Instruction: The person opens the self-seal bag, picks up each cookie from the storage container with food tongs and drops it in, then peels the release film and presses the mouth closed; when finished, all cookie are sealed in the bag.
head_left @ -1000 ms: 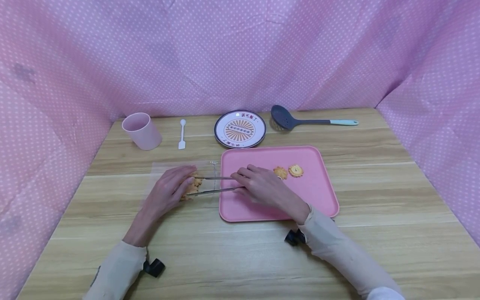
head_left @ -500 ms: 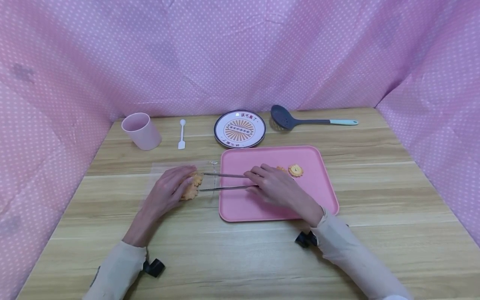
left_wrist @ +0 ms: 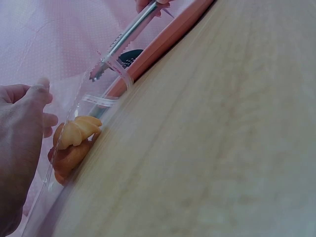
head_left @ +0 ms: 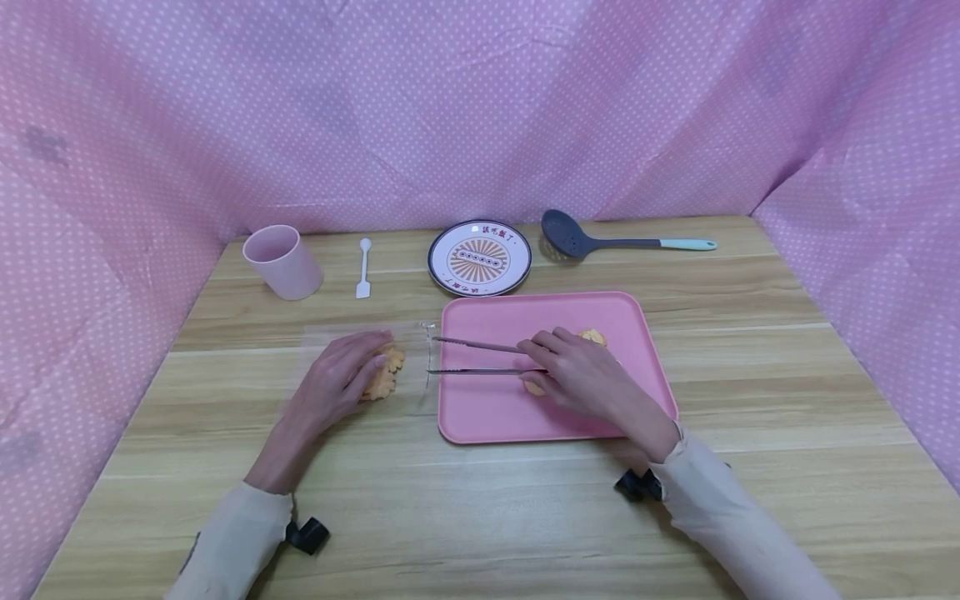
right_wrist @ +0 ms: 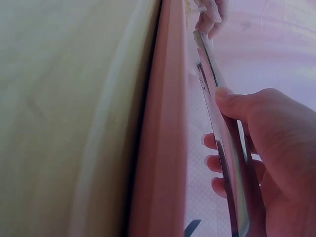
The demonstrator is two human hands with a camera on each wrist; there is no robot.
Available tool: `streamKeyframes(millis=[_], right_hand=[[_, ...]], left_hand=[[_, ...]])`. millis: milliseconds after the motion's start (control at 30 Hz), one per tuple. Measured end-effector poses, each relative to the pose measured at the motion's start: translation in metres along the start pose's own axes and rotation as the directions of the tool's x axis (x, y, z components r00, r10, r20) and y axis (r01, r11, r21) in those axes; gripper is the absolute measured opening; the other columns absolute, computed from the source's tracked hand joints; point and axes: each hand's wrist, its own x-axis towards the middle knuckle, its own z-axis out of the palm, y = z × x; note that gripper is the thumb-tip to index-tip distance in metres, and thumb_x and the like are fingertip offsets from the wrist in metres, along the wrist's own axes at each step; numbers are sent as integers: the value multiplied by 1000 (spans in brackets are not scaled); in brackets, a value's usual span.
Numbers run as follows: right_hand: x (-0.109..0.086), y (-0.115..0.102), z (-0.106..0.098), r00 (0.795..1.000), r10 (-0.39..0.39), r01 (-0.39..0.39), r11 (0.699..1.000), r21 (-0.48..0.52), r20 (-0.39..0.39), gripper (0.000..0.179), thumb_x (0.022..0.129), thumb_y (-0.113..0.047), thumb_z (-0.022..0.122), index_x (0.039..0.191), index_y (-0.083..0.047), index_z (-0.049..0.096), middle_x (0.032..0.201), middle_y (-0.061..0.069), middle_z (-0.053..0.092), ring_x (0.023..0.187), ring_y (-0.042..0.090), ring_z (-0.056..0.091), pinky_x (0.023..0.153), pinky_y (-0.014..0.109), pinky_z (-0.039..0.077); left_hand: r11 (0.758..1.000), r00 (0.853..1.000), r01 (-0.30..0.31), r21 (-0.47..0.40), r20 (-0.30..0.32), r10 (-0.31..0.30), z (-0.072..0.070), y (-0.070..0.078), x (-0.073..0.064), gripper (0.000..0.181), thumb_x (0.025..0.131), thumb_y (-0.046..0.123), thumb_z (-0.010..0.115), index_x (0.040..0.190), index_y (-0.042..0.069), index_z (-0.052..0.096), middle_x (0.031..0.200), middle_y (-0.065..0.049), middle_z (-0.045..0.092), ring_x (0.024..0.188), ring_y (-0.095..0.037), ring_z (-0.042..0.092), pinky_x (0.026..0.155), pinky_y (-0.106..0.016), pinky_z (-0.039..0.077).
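Observation:
My left hand [head_left: 341,375] pinches the upper film of a clear plastic bag [left_wrist: 98,101] that lies on the table. Inside the bag, beside my fingers, are several golden cookies [head_left: 382,382] with scalloped edges. My right hand [head_left: 573,375] grips metal tongs [head_left: 487,372], whose arms are spread and point left over the pink tray [head_left: 480,421]. The tong tips are right at the bag's mouth, with nothing between them. Two cookies show on the tray: one [head_left: 592,337] behind my right hand and one [head_left: 534,388] partly under it.
At the back of the table stand a pink cup [head_left: 283,262], a small white spatula [head_left: 363,268], a round patterned plate [head_left: 480,258] and a dark slotted spoon [head_left: 570,235] with a mint handle end. Pink dotted cloth [head_left: 480,108] hangs behind.
My right hand has moved right, drawing the tongs out from between the cookies in the bag back to its mouth. My left hand and the bag have stayed in place.

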Motion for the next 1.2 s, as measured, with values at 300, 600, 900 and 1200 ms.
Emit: streamKeyframes(millis=[300, 600, 900, 1200], right_hand=[[-16, 7, -8, 998, 55, -55, 998, -3, 25, 37, 92, -15, 80, 125, -2, 69, 111, 12, 69, 94, 29, 64, 78, 43, 59], [-35, 17, -18, 995, 101, -101, 995, 6, 3, 41, 88, -10, 83, 126, 0, 70, 108, 14, 68, 91, 29, 64, 73, 42, 59], [-60, 28, -31, 990, 137, -139, 989, -49, -39, 41, 84, -14, 85, 121, -2, 71, 105, 14, 67, 83, 28, 63, 61, 43, 59], [-82, 37, -41, 986, 157, -161, 985, -59, -59, 42, 82, -9, 83, 120, 0, 70, 106, 15, 68, 92, 34, 66, 71, 52, 60]], left_hand=[[1000, 1000, -9, 4, -3, 9, -1, 0, 1, 30, 107, 17, 59, 129, -1, 68, 128, -16, 69, 120, -38, 64, 106, -49, 48], [1000, 1000, -6, 3, 2, 6, -1, -1, -1, 30, 105, 13, 62, 130, -1, 67, 130, -17, 69, 121, -38, 63, 108, -47, 46], [1000, 1000, 0, 6, 6, 0, 0, -2, -1, 30, 102, 8, 64, 130, -3, 67, 130, -17, 68, 122, -38, 63, 106, -51, 46], [1000, 1000, -6, -2, 2, 6, 0, -2, -1, 29, 103, 10, 63, 129, -3, 67, 129, -17, 69, 121, -38, 63, 106, -51, 47]])
